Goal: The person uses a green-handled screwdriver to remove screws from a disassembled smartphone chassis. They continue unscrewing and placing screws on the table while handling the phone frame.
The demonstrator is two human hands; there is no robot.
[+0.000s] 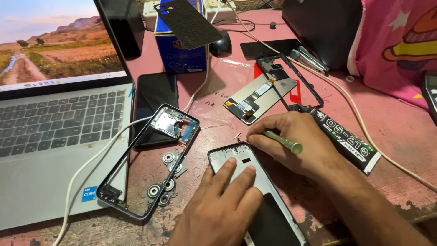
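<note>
Phone back shell [236,160] lies near the front edge of the pink tabletop [391,132], inner side up. Left hand [223,205] presses flat on it, fingers spread, gripping nothing. Right hand [291,143] is closed around a green-handled tool [283,141], tip at the shell's top edge. Judging by the layout, teardown looks well along: stripped phone frame [150,159] sits just left on the laptop [59,136] corner, camera rings [166,175] beside it, detached screen [259,96] and another bare frame [296,82] behind, glue tube [348,139] just right. Reassembly not yet visible.
</note>
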